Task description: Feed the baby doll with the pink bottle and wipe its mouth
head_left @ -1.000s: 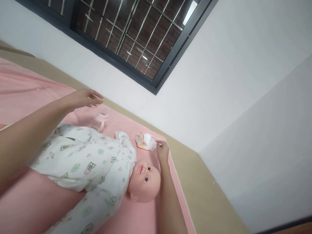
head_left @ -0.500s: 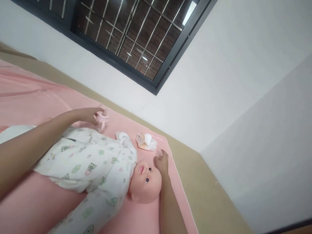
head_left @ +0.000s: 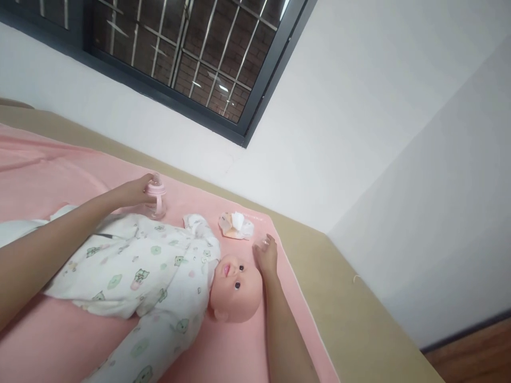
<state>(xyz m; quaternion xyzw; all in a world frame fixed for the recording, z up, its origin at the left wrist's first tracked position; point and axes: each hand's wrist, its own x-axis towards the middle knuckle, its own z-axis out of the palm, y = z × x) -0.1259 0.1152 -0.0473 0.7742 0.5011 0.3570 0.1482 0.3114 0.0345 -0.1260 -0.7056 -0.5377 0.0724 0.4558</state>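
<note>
My left hand [head_left: 138,192] is closed around a baby bottle [head_left: 158,201] with a pink collar, a pink handle and a clear nipple. The bottle stands upright beside the doll's body. Beyond the doll's head, my right hand [head_left: 268,257] has its fingers curled round a small clear bottle cap [head_left: 263,242]. Between the two hands lies a baby doll [head_left: 236,292] on its back, dressed in a white suit [head_left: 159,266] with green bear prints. Part of the suit is hidden behind my left forearm.
A crumpled white and orange packet [head_left: 236,225] lies near the far corner of the pink sheet [head_left: 223,346]. Tan padding [head_left: 311,255] borders the sheet. White walls [head_left: 359,106] and a dark-framed barred window [head_left: 243,135] rise behind.
My left hand came down onto the baby bottle and closed on it; the bottle now stands straighter. My right hand took up the clear cap beside the packet. The view has shifted slightly.
</note>
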